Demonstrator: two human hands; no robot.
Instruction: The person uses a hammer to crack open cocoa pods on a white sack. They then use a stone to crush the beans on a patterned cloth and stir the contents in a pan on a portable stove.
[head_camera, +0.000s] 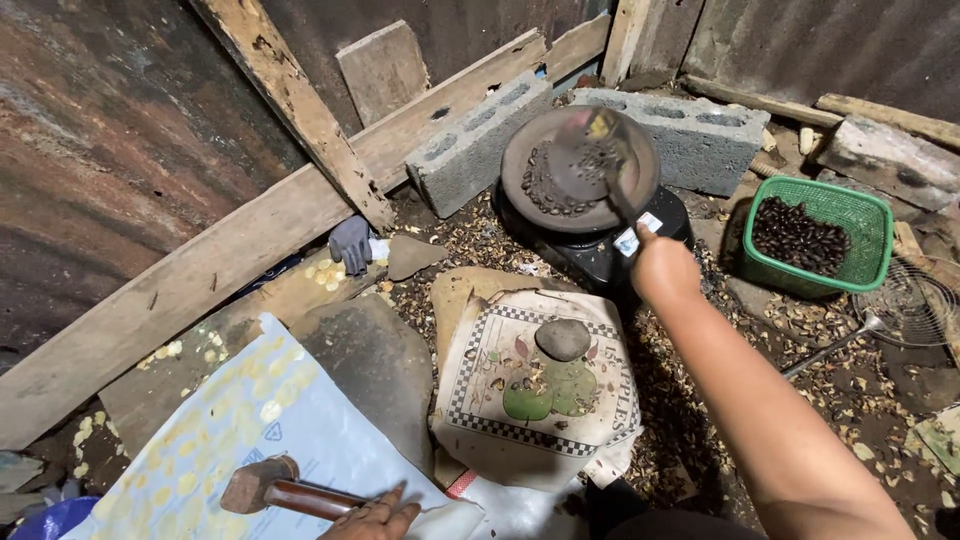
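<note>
1. Dark nuts (560, 185) sit on the round pan (520, 165) at 12 o'clock; the right hand (662, 268), fist closed on a blurred spatula (598, 150), looks mid-stir.
2. Left hand (375, 518), at 7 o'clock, rests fingers loosely on a mallet (268, 487).
3. Stirring on likely needs even sweeps, keeping nuts on the pan.

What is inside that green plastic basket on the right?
The green plastic basket holds a heap of small dark, roasted-looking nuts or seeds. The heap covers the basket's bottom, so anything beneath it cannot be seen.
</note>
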